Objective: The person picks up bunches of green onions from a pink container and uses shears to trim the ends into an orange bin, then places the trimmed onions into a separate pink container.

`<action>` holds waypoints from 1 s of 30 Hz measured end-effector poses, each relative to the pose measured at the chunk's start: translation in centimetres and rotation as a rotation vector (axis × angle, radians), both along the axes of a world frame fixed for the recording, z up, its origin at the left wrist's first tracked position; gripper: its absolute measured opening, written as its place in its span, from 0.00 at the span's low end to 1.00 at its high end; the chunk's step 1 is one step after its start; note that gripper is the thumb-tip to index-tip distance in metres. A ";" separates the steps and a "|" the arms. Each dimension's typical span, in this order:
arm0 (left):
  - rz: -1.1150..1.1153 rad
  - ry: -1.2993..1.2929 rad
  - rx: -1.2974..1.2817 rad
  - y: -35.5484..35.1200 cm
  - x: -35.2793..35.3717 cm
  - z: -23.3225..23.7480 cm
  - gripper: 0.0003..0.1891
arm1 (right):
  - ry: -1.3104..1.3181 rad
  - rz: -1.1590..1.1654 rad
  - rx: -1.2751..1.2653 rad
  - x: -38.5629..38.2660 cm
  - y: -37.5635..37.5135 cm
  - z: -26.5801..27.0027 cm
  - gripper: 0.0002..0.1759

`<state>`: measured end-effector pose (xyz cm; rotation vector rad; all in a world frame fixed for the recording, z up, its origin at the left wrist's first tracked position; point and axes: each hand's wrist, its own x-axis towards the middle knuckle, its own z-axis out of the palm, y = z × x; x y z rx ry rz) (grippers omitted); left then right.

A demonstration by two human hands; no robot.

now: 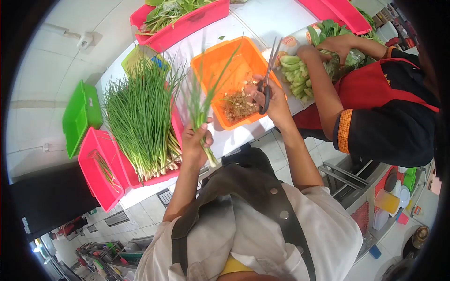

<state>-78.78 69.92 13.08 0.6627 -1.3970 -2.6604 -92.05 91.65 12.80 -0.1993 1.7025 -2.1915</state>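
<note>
A small bunch of green onions (202, 112) is in my left hand (197, 140), its white ends pointing down toward my apron. My right hand (269, 98) grips black-handled scissors (267, 77), blades pointing up and parted a little. Below and beside the scissors is an orange bin (218, 110) with root trimmings (238, 107) at its near end. Left of my left hand, a large pile of green onions (140, 117) fills a pink bin (177, 124), white ends toward me.
A second pink bin (96, 175) holds a few thin stalks. A green bin (82, 117) stands at the left wall. Leafy greens lie in a pink bin (187, 27) at the back. On the right, a co-worker (375, 98) handles leafy vegetables (297, 77).
</note>
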 end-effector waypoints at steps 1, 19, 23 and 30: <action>0.001 0.028 0.049 -0.6 -0.4 0.2 0.11 | 0.013 0.048 0.036 0.0 0.6 -0.2 0.31; -0.051 0.147 0.068 -2.4 -3.1 1.4 0.12 | -0.038 0.355 -0.120 5.7 -2.0 -2.4 0.32; -0.016 0.147 -0.042 -3.4 -1.7 1.2 0.14 | 0.021 0.267 -0.134 3.4 0.4 -3.0 0.36; -0.012 0.127 -0.166 -6.1 1.1 3.1 0.16 | -0.061 0.355 -0.119 -0.2 6.0 -2.1 0.46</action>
